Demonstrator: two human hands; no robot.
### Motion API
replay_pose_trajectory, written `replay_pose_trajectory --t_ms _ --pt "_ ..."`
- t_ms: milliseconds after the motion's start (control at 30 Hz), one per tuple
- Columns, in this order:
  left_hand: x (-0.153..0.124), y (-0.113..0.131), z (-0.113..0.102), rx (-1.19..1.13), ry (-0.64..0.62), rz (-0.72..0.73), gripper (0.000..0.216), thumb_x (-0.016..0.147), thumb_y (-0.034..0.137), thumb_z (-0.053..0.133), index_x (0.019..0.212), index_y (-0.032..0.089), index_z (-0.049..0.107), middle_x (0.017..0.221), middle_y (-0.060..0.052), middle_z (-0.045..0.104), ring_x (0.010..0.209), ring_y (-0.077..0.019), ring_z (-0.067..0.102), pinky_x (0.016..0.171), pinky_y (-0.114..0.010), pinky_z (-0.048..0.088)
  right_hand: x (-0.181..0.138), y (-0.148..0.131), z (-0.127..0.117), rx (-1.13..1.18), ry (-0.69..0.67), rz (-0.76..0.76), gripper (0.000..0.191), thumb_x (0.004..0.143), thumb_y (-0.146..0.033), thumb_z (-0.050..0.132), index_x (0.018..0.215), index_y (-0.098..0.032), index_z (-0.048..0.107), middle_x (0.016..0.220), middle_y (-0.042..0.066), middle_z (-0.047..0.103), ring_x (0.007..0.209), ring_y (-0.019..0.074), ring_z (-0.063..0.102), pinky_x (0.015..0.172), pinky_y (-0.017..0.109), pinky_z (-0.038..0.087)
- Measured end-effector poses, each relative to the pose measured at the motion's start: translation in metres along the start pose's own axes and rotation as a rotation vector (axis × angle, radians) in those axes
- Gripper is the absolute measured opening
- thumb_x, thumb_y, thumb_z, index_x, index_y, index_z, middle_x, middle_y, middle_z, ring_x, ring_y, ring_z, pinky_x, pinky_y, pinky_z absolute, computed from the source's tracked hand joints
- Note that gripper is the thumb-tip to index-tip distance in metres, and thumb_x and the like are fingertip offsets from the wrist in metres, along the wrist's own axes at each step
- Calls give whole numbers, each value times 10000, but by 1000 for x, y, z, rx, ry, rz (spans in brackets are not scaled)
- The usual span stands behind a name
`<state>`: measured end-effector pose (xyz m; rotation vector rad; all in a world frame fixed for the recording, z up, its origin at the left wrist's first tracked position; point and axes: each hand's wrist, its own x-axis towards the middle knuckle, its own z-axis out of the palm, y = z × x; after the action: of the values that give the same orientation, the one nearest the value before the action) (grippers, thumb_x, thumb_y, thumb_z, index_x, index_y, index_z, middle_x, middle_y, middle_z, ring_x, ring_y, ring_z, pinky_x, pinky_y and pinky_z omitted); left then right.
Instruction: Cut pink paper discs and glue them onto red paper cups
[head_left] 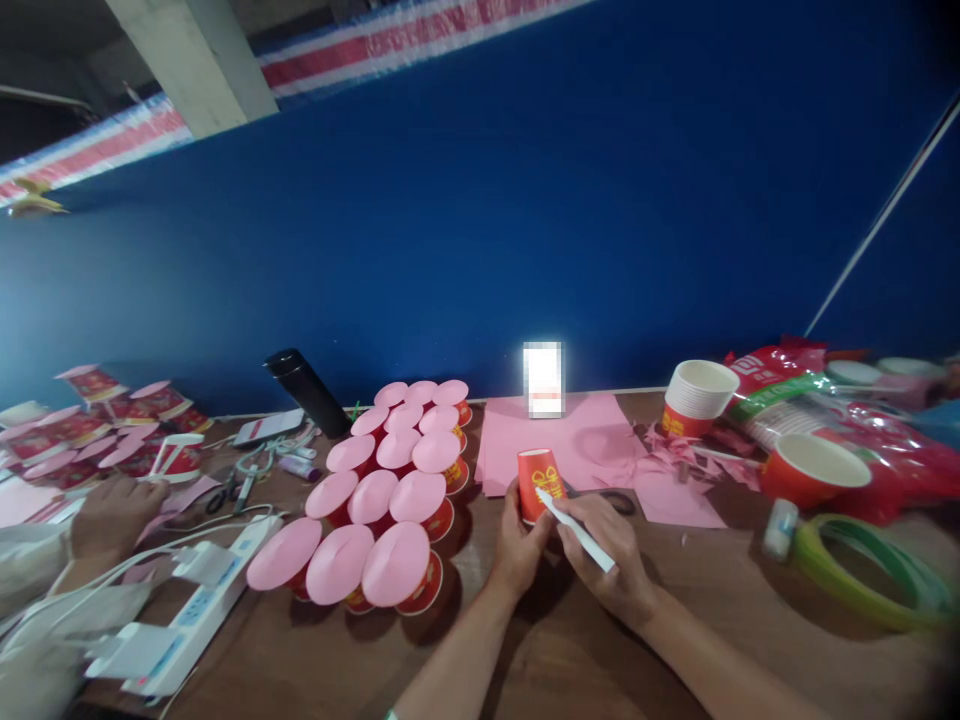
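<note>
My left hand (521, 545) is closed around a red paper cup (538, 472) with yellow lettering, held base up just above the table. In my right hand (615, 555) is a slim white stick (581, 535), shaped like a pen, its tip against or very near the cup's side. Behind the right hand lies a pair of dark-handled scissors (616, 500), partly hidden. Left of my hands stand rows of similar red cups topped with round pink paper discs (396, 563). Beyond the cup, pink paper sheets (517, 430) lie flat on the table.
A power strip (206, 610) with cables and a black bottle (307, 390) are on the left, near another person's hand (116, 515). To the right are stacked paper cups (697, 398), pink scraps (686, 460), tape rolls (862, 570) and a red plastic package (780, 385). A blue partition (480, 240) stands behind.
</note>
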<state>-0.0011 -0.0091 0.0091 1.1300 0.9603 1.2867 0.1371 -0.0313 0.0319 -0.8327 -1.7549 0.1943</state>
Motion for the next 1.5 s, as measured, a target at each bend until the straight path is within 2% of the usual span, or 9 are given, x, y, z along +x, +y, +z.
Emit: replay_pose_trajectory --t_ms 233,533,1233,1500 --pt "0 -4 -2 -15 -10 -17 632 753 374 682 1280 176 396 1178 -119 607 1038 -246 601 912 -374 470 1 1 0 -2 12 1 316 808 -75 553 1098 -197 582 904 73 665 802 204 619 719 357 500" --pt "-1 3 0 -4 -13 -35 613 763 377 676 1271 177 396 1169 -121 609 1036 -248 601 880 -359 483 1 1 -1 -4 18 2 310 810 -80 555 1094 -201 590 898 75 664 797 203 619 717 354 501" --pt "-1 -1 0 10 18 -18 600 754 393 681 1262 176 446 1151 -113 624 1022 -241 608 889 -353 481 2 3 -3 -26 21 -2 283 808 -92 559 1067 -201 588 892 81 672 796 204 627 718 361 508" --pt "-2 1 0 9 29 -54 638 765 393 670 1297 179 391 1158 -118 620 1013 -235 615 885 -354 485 1 5 -2 -33 36 5 272 813 -108 555 1064 -204 591 893 78 681 797 203 642 715 350 519"
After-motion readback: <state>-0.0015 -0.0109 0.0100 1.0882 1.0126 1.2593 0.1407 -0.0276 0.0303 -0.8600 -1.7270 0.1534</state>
